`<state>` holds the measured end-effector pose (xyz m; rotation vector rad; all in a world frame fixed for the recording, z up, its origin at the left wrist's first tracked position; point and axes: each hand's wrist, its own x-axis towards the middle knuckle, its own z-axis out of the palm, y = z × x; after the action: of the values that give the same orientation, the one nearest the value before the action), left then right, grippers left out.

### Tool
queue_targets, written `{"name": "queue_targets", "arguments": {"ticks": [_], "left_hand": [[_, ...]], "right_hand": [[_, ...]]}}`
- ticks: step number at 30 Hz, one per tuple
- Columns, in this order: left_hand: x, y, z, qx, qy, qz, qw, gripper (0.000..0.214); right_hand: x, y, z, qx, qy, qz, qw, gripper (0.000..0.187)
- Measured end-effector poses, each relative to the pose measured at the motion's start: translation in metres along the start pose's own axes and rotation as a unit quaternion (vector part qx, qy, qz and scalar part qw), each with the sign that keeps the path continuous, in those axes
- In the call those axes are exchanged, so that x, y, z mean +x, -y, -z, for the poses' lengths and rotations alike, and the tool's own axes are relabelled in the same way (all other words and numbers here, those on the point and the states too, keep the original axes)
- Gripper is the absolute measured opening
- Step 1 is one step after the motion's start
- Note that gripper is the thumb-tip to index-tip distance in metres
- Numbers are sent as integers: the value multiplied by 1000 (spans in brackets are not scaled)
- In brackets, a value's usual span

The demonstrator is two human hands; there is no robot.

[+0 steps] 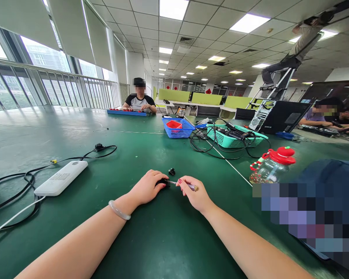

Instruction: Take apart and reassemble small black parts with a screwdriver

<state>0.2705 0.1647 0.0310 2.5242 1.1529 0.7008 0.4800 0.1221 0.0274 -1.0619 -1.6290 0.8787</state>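
Note:
My left hand point(147, 188), with a pale bangle at the wrist, is closed on a small black part point(164, 181) near the middle of the green table point(165, 240). Fingers cover most of that part, so its shape is unclear. In my right hand point(196, 195) is a slim screwdriver point(193, 187), pinched along its handle. Its thin metal shaft points left and meets the black part at my left fingertips. Just beyond my hands, a second small black piece point(171, 171) lies loose on the tabletop.
To the left lies a white box-shaped device point(62, 178) among black cables point(31, 176). Ahead are a blue basket point(178, 133) and a green basket point(227, 140) with tangled cables. A red-lidded jar point(272, 170) stands at right. A person point(140, 101) sits across the table.

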Motion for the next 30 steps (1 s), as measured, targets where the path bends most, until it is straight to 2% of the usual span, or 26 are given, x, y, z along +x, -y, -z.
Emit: {"name": "queue_targets", "arguments": {"ticks": [5, 9, 12, 15, 19, 22, 26, 30], "left_hand": [[2, -1, 1, 21, -48, 12, 999, 34], [2, 3, -1, 118, -84, 96, 985, 42], [0, 7, -3, 186, -45, 169, 967, 43], [-2, 6, -4, 219, -12, 193, 956, 40], [-2, 5, -4, 214, -40, 181, 959, 38], [0, 6, -6, 157, -58, 151, 974, 39], [-1, 4, -6, 61, 13, 104, 993, 48], [-2, 0, -8, 52, 64, 55, 995, 49]], "right_hand": [[-2, 3, 4, 17, -39, 42, 998, 34], [0, 2, 5, -27, -74, 61, 995, 29], [2, 0, 4, -96, -65, 60, 991, 23], [2, -1, 2, -151, -60, 47, 986, 22], [3, -3, 2, -170, -61, 17, 983, 23], [5, -5, 4, -174, -79, 10, 981, 23], [7, -9, 6, -191, -88, 9, 978, 23], [8, -12, 6, -216, -72, 10, 974, 23]]}}
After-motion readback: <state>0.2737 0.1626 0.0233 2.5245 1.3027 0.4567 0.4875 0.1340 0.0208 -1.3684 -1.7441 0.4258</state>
